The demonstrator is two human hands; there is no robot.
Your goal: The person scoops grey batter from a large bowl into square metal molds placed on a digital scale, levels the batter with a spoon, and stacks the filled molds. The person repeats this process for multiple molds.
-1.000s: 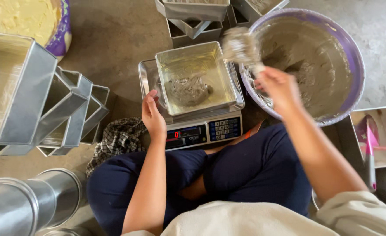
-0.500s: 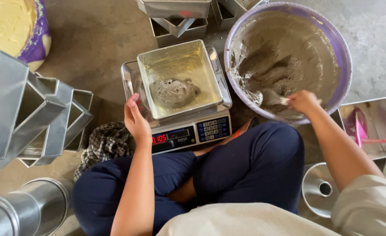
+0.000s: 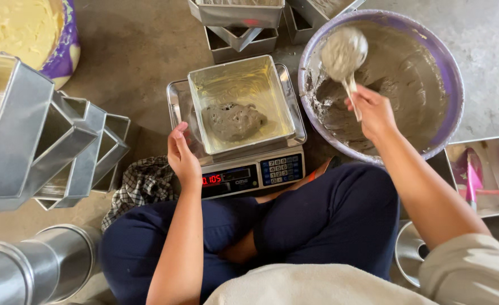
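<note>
Since half a second ago, the right hand [image 3: 373,110] has lifted the spoon [image 3: 344,56] out of the batter; it now hangs loaded above the purple basin [image 3: 452,85], the fist closed around its handle. The left hand [image 3: 181,158] stays put, fingers curled on the 9 o'clock edge of the digital scale [image 3: 249,172]. Nearest, the person's crossed legs in dark trousers fill 6 o'clock. On the scale sits one square metal tin [image 3: 241,101] holding a single lump of grey, thick, grainy batter [image 3: 232,120]. One checked cloth [image 3: 142,186] lies at 8 o'clock. At 9 o'clock several empty tins [image 3: 63,152] are stacked; farther, at 12 o'clock, three more tins [image 3: 238,22] wait.
</note>
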